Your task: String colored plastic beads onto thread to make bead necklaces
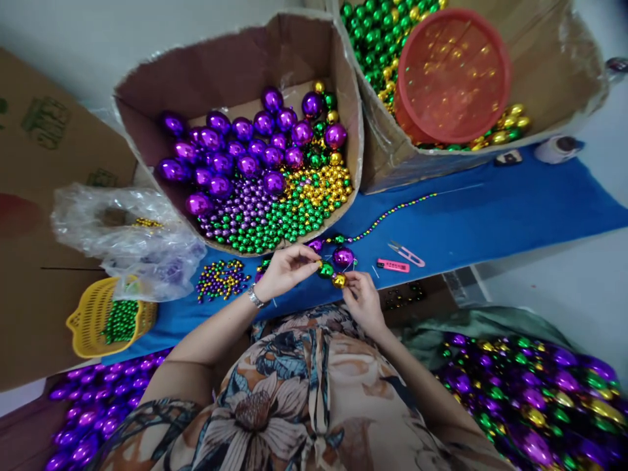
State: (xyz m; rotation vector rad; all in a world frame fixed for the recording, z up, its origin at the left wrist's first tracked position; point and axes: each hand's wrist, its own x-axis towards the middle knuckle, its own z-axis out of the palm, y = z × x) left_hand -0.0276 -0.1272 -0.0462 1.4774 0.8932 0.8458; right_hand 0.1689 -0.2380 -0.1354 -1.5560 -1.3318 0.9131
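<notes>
The left hand, wearing a silver watch, pinches a bead strand beside its green bead, thumb against forefinger. The right hand closes its fingertips at the strand's gold bead. The strand is between both hands, near a large purple bead, before the cardboard box.

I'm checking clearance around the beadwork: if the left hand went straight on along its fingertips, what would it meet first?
Most likely the green bead, just past the left hand's fingertips. Depth is hard to judge; the large purple ball seems to lie beyond.
</notes>
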